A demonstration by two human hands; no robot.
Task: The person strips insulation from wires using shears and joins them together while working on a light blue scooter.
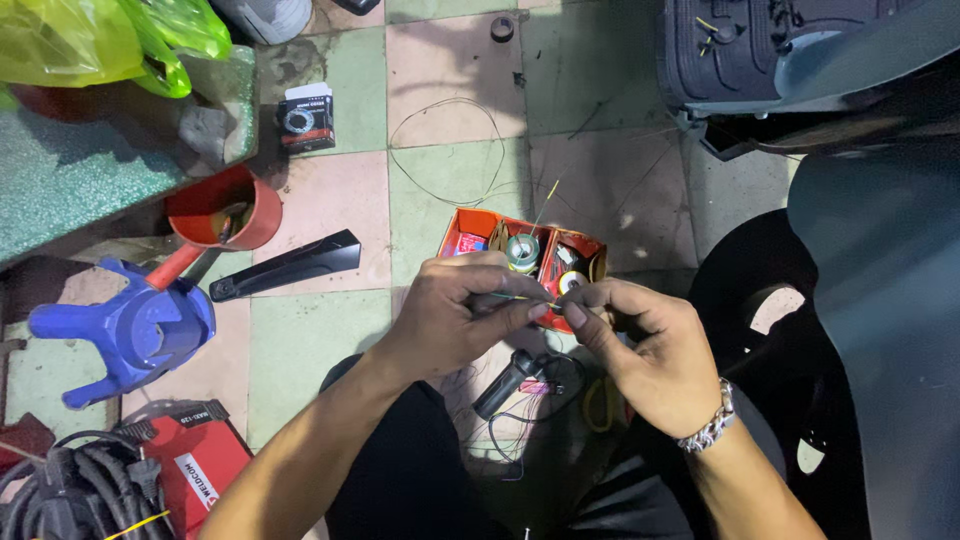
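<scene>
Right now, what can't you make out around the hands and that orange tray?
- Head view: thin wire between left hand and right hand; its ends are hidden by the fingertips.
- Orange tray: near edge hidden behind both hands; small contents too small to identify.
- Black grip below: wiring blurred, dim.

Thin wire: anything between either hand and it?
Nothing visible. The left hand and right hand both pinch the thin wire directly between their fingertips, above the orange parts tray.
</scene>
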